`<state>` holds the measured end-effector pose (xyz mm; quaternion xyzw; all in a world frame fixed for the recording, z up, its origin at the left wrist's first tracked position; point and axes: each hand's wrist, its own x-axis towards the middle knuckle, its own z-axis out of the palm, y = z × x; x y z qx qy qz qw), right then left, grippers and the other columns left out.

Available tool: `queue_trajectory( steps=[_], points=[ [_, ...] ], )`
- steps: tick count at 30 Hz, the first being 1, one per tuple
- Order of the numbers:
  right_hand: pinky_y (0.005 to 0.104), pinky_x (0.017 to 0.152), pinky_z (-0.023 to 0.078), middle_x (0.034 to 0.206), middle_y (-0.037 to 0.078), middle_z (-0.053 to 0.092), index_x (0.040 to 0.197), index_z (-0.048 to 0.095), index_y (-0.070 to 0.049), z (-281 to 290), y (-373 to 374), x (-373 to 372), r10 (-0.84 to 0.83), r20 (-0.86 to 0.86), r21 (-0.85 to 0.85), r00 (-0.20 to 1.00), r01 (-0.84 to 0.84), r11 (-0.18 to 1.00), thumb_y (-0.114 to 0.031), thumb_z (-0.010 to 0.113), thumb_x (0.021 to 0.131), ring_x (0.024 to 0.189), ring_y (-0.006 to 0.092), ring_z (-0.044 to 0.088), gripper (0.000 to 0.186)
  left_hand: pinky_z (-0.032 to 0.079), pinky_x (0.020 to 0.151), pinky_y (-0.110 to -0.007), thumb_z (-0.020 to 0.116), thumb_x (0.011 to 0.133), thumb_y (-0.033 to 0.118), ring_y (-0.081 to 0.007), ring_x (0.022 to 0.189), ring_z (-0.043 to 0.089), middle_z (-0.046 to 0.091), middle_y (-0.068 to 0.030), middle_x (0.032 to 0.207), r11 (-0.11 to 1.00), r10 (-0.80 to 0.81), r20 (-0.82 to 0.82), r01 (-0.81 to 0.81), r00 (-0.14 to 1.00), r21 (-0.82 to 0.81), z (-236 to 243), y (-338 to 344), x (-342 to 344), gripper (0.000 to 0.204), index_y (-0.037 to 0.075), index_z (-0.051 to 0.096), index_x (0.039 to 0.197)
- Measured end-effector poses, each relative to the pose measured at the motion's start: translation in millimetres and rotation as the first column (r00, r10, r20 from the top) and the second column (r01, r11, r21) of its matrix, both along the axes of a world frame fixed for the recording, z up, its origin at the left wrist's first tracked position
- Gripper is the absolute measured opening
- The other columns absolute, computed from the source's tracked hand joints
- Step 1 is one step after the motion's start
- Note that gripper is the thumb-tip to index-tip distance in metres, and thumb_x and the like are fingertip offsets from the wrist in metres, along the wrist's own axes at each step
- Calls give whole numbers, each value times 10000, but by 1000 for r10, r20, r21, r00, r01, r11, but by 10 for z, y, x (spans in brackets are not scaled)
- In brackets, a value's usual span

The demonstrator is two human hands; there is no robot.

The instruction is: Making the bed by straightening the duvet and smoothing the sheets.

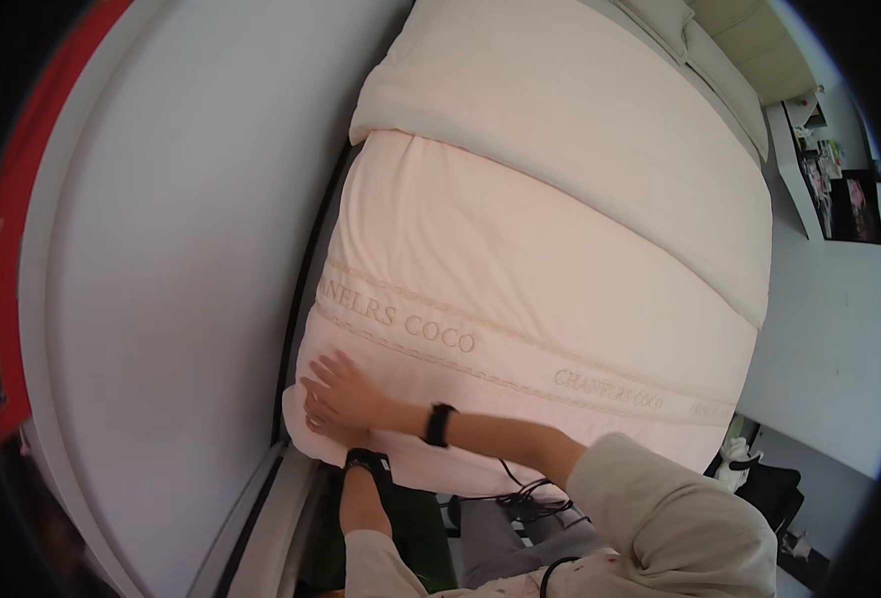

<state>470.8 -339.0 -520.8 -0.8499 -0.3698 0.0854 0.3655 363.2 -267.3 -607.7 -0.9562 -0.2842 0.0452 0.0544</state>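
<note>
A pale pink blanket (520, 269) with embroidered bands and lettering covers the foot of a bed. My right hand (344, 391) lies on its near left corner, palm down and open, with the fingers spread. The right arm reaches across from the right, with a black watch-like band (439, 425) on the wrist. Just below, partly covered by the right hand, my left hand (335, 431) rests at the same corner by the blanket's edge. Its fingers are mostly hidden, so their pose cannot be made out. A dark band (366, 459) circles the left wrist.
A cream quilt (560, 110) is folded back over the upper bed, with pillows (725, 85) at the far right. A white wall panel (191, 249) runs along the left. Dark cables (530, 495) hang near my body. A shelf (809, 174) stands right; a black bag (769, 488) sits lower right.
</note>
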Motion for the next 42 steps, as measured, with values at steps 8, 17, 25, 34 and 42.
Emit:
queue_trajectory(
  steps=[8, 17, 25, 34, 42],
  points=[
    [659, 935, 262, 1418, 165, 264, 1346, 366, -160, -322, -2654, -984, 96, 216, -520, 972, 32, 853, -239, 468, 860, 1264, 410, 281, 503, 338, 900, -471, 451, 869, 202, -302, 1147, 416, 458, -123, 1256, 965, -48, 253, 110, 966, -239, 324, -189, 185, 413, 75, 408, 1259],
    [644, 905, 300, 1374, 129, 317, 1226, 503, -149, -164, -2568, -1056, -107, -135, -674, 985, -12, 739, -252, 572, 802, 1242, 421, 252, 442, 460, 790, -413, 443, 893, 189, -339, 923, 573, 598, -177, 1018, 893, -125, 77, 146, 989, -425, 365, 368, 99, 267, 52, 562, 1088],
    [539, 956, 333, 1317, 76, 435, 1029, 628, -165, -187, -2697, -888, -207, -310, -501, 928, 26, 865, -334, 505, 857, 1199, 362, 373, 270, 478, 759, -397, 482, 860, 230, -351, 887, 601, 633, -180, 948, 768, 102, 165, 27, 981, -640, -74, 925, 1259, 273, 16, 606, 975],
    [559, 1027, 219, 1343, 76, 430, 1043, 598, -124, -85, -2419, -1095, -489, -300, -502, 819, 301, 811, -253, 504, 879, 1267, 408, 304, 229, 371, 932, -295, 476, 896, 398, -208, 1082, 511, 579, -104, 1151, -111, 271, -208, -185, 940, -977, -650, 264, 2797, 489, 5, 540, 1181],
    [552, 1023, 231, 1320, 84, 454, 1040, 592, -107, 35, -2142, -1003, -552, -290, -520, 781, 355, 777, -248, 533, 866, 1269, 401, 305, 231, 479, 646, -288, 590, 844, 381, -170, 757, 592, 632, -118, 892, -71, 223, -219, -208, 950, -976, -982, 661, 2859, 471, -52, 594, 1028]
  ],
)
